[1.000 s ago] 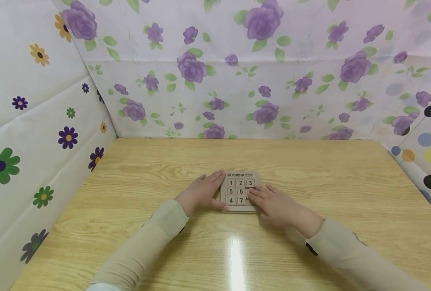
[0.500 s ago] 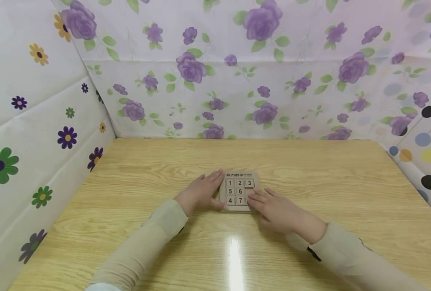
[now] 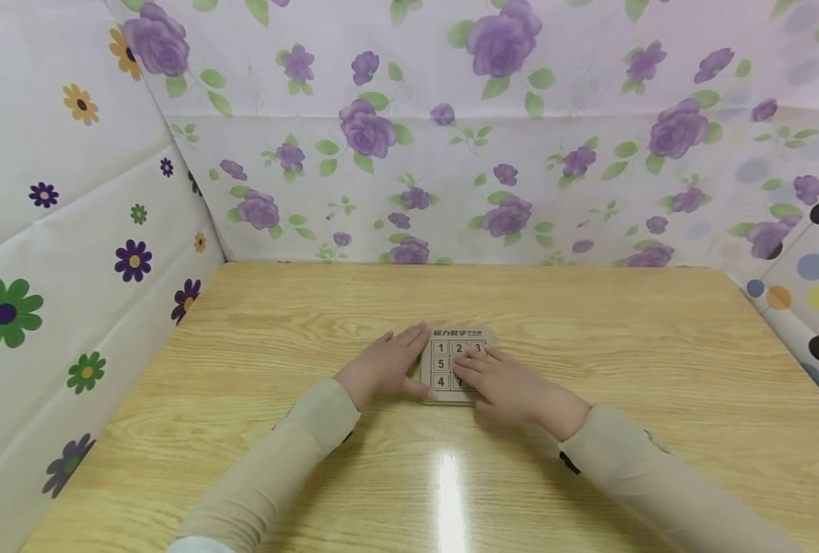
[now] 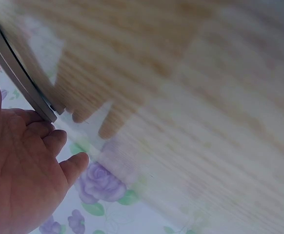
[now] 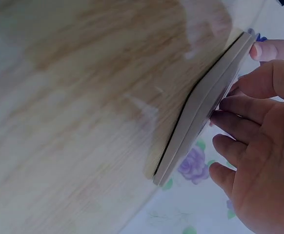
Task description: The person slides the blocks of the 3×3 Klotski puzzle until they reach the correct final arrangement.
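A sliding number puzzle (image 3: 451, 398), a pale flat board with numbered square tiles, lies on the wooden table between both hands. Tiles 1, 2, 5 and 4 show fully; 3 and 7 peek out partly. My left hand (image 3: 383, 370) rests along the board's left side, thumb at the near corner, fingers straight toward the far one. In the left wrist view its fingers touch the board's edge (image 4: 22, 73). Over the middle and right tiles lies my right hand (image 3: 513, 388), fingertips on the board and covering the tiles there. The right wrist view shows those fingers (image 5: 237, 124) extended over the board's face.
The wooden table (image 3: 299, 307) extends around the puzzle on all sides. A cloth with purple roses (image 3: 368, 130) hangs behind it, and a flower-printed cloth (image 3: 91, 230) borders the left. A dotted cloth (image 3: 810, 299) stands at the right.
My right hand has shifted left from the board's right edge onto its middle tiles, covering the 6. Half a second ago a gap showed below the 3. The left hand stays in place.
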The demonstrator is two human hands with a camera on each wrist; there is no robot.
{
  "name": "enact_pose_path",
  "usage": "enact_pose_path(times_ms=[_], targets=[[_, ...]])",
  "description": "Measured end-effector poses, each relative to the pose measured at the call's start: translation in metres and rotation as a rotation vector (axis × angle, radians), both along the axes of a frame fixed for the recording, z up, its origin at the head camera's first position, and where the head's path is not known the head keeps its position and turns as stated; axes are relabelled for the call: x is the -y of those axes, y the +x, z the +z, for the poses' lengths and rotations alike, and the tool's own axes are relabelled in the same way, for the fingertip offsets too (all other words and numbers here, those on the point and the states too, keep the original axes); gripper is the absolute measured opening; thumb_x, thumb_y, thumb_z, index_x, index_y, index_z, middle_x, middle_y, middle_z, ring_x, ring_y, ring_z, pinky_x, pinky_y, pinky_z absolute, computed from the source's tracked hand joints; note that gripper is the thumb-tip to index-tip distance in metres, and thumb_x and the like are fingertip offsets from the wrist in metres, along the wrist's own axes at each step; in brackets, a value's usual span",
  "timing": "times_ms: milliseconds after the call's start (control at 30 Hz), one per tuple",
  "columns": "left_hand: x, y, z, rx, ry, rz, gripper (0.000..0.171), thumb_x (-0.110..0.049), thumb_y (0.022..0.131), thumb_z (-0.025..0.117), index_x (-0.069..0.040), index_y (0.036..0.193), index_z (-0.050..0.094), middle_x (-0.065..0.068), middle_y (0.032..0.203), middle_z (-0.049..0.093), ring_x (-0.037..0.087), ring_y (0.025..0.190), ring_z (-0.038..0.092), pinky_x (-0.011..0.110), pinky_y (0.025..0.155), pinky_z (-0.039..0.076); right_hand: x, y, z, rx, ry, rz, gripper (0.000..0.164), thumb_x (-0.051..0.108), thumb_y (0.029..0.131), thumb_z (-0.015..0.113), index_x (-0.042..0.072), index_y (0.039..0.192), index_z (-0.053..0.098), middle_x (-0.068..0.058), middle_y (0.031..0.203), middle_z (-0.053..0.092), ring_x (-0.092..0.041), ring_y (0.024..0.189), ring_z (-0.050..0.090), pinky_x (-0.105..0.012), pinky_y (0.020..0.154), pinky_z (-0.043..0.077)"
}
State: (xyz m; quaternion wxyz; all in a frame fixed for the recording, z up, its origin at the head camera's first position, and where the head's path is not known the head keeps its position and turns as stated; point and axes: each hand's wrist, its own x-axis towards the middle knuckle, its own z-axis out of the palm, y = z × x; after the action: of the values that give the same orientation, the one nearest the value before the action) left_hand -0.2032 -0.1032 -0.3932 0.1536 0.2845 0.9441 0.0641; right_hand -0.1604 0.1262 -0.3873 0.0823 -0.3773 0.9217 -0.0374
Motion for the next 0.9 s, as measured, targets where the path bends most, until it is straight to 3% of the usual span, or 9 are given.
enact_pose_path(times_ms=[233,533,900], targets=[[-0.001,0.000,0.000,-0.001,-0.008,0.001,0.111,-0.069,0.077,0.059,-0.010,0.154,0.006,0.003,0.161,0.004,0.017,0.147,0.008,0.042,0.121,0.012,-0.011,-0.001,-0.001,0.031,-0.027,-0.022,0.056,0.013,0.089,0.050,-0.001,0.142,0.041,-0.014,0.150,0.037,-0.034,0.142,0.027,-0.052,0.117,0.018],[0.000,0.000,0.002,0.003,-0.011,0.001,0.110,-0.069,0.077,0.059,-0.010,0.154,0.006,0.003,0.161,0.004,0.016,0.148,0.008,0.042,0.121,0.012,-0.025,0.001,0.002,-0.021,0.001,-0.009,0.052,0.014,0.089,0.053,-0.002,0.139,0.046,-0.015,0.147,0.041,-0.035,0.140,0.031,-0.054,0.116,0.019],[0.000,0.001,0.001,0.009,0.000,-0.005,0.109,-0.068,0.078,0.059,-0.009,0.154,0.007,0.004,0.161,0.004,0.018,0.148,0.008,0.042,0.121,0.012,-0.005,-0.001,0.006,-0.033,-0.007,0.034,0.052,0.018,0.093,0.051,0.001,0.141,0.043,-0.013,0.148,0.042,-0.033,0.140,0.032,-0.051,0.117,0.020]])
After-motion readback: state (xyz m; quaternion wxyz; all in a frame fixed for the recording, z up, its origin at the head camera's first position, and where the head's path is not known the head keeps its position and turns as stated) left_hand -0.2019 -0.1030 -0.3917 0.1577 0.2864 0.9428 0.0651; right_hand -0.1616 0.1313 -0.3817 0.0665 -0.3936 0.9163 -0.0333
